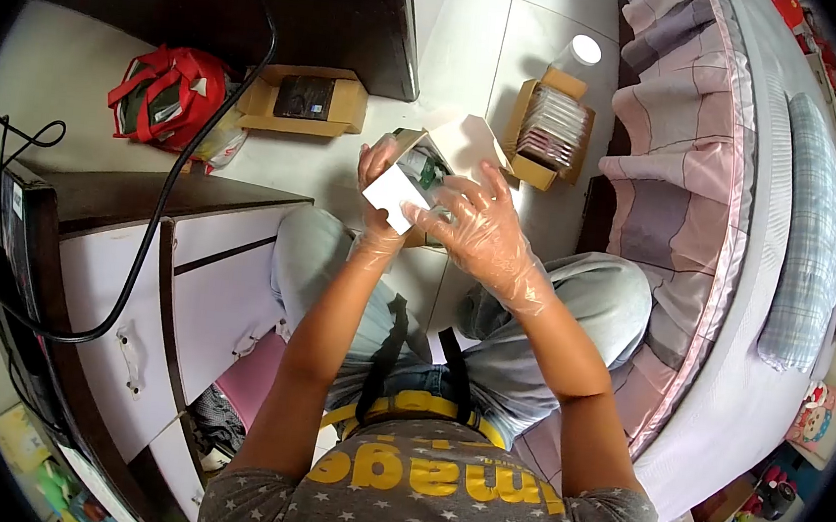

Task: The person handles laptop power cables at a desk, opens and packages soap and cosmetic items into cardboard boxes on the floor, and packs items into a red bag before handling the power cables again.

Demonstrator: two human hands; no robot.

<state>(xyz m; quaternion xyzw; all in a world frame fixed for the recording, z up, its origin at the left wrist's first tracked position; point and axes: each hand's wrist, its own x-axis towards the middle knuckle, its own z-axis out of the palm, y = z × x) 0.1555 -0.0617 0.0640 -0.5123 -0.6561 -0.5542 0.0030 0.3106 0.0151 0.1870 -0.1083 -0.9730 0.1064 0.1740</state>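
while sitting on the tiled floor (pixel 468 27) with both knees bent, holds one small box (pixel 409 139), lid open, between the two hands and in front of the lap. curls the left hand (pixel 376 168) around the side of the box, fingers narrow and gripping. spreads the right hand (pixel 490 233) wide over the opening, thumb against a white flap (pixel 396 197); cannot tell of any pinch there, nor of any fingertip contact with the contents. wears clear plastic gloves on both.

state of progress, by judgement: counts the box as opened, pale lid (pixel 468 141) swung away to the right; counts the green-and-white contents (pixel 428 170) as inside, none seen taken out. leaves emptying undone, as far as shows; cannot tell the number of pieces within.

nearby, lists the following: to the right, one brown carton (pixel 535 175), open, packed with a row of flat packets (pixel 554 124); just beyond, one clear jar (pixel 578 60) with white lid; to the left, one open tray-like carton (pixel 348 104), holding a black box (pixel 303 97); beside that, one red bag (pixel 179 91).
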